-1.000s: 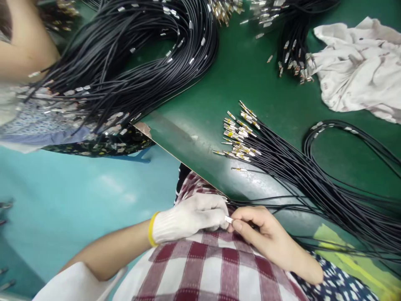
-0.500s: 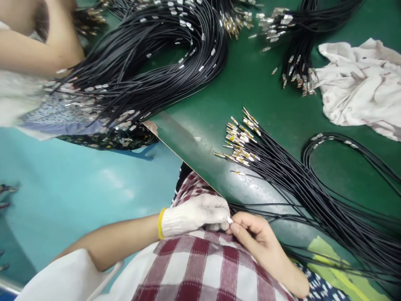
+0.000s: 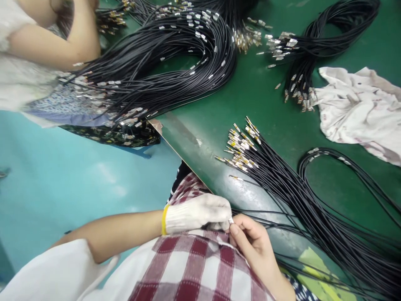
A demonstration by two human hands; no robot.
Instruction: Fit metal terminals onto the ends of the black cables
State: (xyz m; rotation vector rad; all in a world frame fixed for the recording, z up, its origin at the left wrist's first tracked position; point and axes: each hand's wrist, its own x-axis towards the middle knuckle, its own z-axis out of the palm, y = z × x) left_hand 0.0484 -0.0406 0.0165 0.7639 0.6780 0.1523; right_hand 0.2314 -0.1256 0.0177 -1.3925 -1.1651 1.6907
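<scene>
In a white knit glove with a yellow cuff, my left hand (image 3: 200,212) is closed at my lap, its fingertips at a small silver-white connector piece (image 3: 231,220). My bare right hand (image 3: 252,240) pinches the same piece between thumb and forefinger, so the two hands meet there. Black cables (image 3: 257,216) run from behind the hands over the table edge. Above them lies a bundle of black cables (image 3: 291,184), its metal tips with yellow marks pointing left.
The green table (image 3: 263,96) has its edge running diagonally beside my lap. A large looped cable bundle (image 3: 216,54) lies at the upper left near another person's arm (image 3: 53,48). Further right are another cable bundle (image 3: 313,42), a white cloth (image 3: 354,108) and a cable loop (image 3: 338,156).
The view has shifted slightly, so the items on the table appear lower. My hands stay together at the small connector piece, with the fingers barely moved.
</scene>
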